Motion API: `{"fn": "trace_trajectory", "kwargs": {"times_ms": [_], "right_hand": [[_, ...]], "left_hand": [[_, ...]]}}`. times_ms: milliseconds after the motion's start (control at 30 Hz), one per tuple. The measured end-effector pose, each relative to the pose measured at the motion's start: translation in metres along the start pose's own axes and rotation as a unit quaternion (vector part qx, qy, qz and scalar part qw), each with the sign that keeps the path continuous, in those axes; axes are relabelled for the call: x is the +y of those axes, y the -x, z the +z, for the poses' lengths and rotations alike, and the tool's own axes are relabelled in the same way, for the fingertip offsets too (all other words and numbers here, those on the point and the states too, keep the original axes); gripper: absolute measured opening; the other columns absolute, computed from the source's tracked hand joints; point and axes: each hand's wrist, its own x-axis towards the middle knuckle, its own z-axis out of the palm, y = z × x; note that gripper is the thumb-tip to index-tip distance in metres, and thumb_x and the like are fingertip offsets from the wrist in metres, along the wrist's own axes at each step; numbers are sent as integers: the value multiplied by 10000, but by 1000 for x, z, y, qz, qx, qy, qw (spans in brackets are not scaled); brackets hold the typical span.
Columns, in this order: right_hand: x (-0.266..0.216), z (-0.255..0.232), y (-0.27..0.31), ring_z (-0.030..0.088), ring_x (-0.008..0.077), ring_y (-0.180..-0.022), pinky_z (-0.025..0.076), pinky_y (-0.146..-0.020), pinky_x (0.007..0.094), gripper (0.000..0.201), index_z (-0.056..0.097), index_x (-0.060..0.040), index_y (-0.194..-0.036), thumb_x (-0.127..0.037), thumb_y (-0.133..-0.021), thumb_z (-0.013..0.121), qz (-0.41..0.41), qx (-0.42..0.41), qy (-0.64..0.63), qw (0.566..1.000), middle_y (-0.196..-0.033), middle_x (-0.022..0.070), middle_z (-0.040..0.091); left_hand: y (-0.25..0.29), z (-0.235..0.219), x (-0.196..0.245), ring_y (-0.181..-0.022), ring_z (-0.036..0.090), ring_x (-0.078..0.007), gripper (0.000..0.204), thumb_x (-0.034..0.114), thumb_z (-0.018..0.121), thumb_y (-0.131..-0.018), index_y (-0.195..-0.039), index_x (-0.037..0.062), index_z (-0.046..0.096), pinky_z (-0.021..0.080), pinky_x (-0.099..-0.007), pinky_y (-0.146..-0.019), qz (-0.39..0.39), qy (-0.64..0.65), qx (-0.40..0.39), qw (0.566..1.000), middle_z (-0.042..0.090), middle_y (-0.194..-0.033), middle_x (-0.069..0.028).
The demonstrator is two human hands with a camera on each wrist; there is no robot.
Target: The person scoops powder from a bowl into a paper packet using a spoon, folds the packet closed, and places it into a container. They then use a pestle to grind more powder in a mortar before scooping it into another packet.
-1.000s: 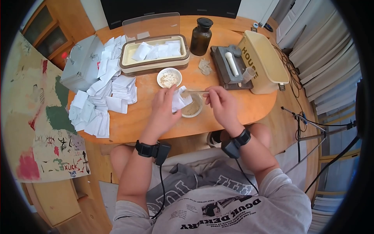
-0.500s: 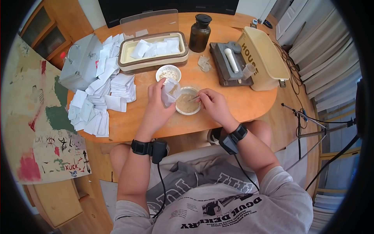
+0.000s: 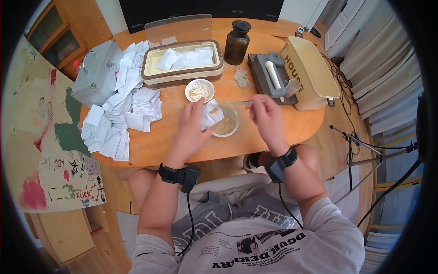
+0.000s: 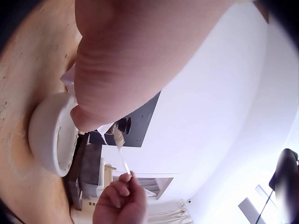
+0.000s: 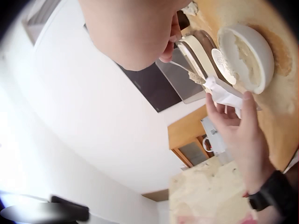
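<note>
In the head view my left hand (image 3: 189, 127) holds a small white paper packet (image 3: 207, 119), its mouth spread and facing right. My right hand (image 3: 266, 116) pinches the handle of a small metal spoon (image 3: 241, 102). The right wrist view shows a heap of pale brown powder (image 5: 196, 78) on the spoon's end, right at the packet's mouth. A white bowl (image 3: 237, 122) of brownish powder sits just below, partly covered by the packet in the head view. Behind it stands a smaller white bowl (image 3: 199, 81) with pale flaky stuff inside.
Stacks of white packets (image 3: 143, 105) lie at the left beside a metal box (image 3: 96, 75). A cream-and-brown container (image 3: 150, 81) holding packets, a dark jar (image 3: 237, 45), a grey scale (image 3: 262, 73) with a white pestle-like piece (image 3: 272, 75), and a yellow bin (image 3: 315, 75) stand behind.
The spoon was at the packet, dipped into the powder bowl half a second ago, and is now raised at the packet again with powder on it. The left hand tilted the packet slightly.
</note>
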Motion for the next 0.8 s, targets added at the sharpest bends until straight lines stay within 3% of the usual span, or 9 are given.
{"fn": "trace_trajectory", "kwargs": {"times_ms": [33,100,200,333,433,500,533,600,800], "right_hand": [[-4,4,6,572,90,-636,442,-549,223,145,641,-6,-1014,-115,-1007,545,0,0,0,1000,-830,52,677],[-7,10,15,657,183,-698,504,-614,282,125,645,9,-1016,-79,-988,561,-237,-41,203,949,-834,94,682],[-4,2,13,695,252,-760,532,-669,331,102,652,13,-997,-42,-964,573,-231,3,207,951,-840,134,677],[12,-6,5,697,245,-761,536,-683,349,103,653,14,-988,-44,-961,572,-236,-31,305,922,-845,139,680],[22,-6,4,696,245,-759,535,-687,360,133,655,12,-990,-73,-973,555,-194,-80,324,923,-850,153,688],[22,-2,5,666,187,-706,518,-647,322,175,659,12,-976,-113,-993,537,-17,-107,225,968,-833,121,698],[26,-1,5,666,187,-706,518,-647,322,175,659,12,-976,-113,-993,537,-16,-105,226,968,-833,121,698],[38,2,3,551,61,-643,445,-576,216,204,669,-1,-990,-160,-1017,544,69,-123,100,985,-809,24,682],[42,-1,0,505,48,-611,403,-541,199,188,650,-1,-1002,-138,-1019,522,137,-64,-51,987,-821,35,683]], "left_hand": [[0,1,2,-1246,449,-398,758,23,690,-774,-1460,31,368,383,-431,-1084,12,-7,-2,1000,423,-1307,-213],[0,2,4,-1246,448,-396,764,16,689,-772,-1463,33,363,383,-434,-1084,16,-2,1,1000,421,-1307,-212],[1,2,0,-1254,445,-388,782,2,689,-767,-1471,37,352,381,-436,-1088,5,20,13,1000,416,-1311,-206],[-3,-2,-1,-1265,445,-361,800,-7,695,-766,-1480,42,338,379,-424,-1099,-38,83,47,995,414,-1319,-186],[-4,-5,-1,-1266,449,-345,800,-1,703,-770,-1481,45,338,380,-412,-1100,-37,112,73,990,415,-1313,-175],[-4,-6,-1,-1264,451,-342,799,1,703,-772,-1482,45,338,381,-409,-1099,-38,116,70,990,415,-1309,-172],[-4,-6,0,-1263,453,-338,798,4,704,-775,-1483,46,337,381,-406,-1097,-38,120,69,990,415,-1305,-170],[-4,-7,3,-1265,452,-339,798,6,703,-774,-1482,45,337,380,-406,-1099,-37,106,55,992,417,-1301,-171],[-2,-7,2,-1263,453,-353,789,13,694,-775,-1478,41,337,378,-414,-1100,-25,78,45,996,427,-1291,-185]]}}
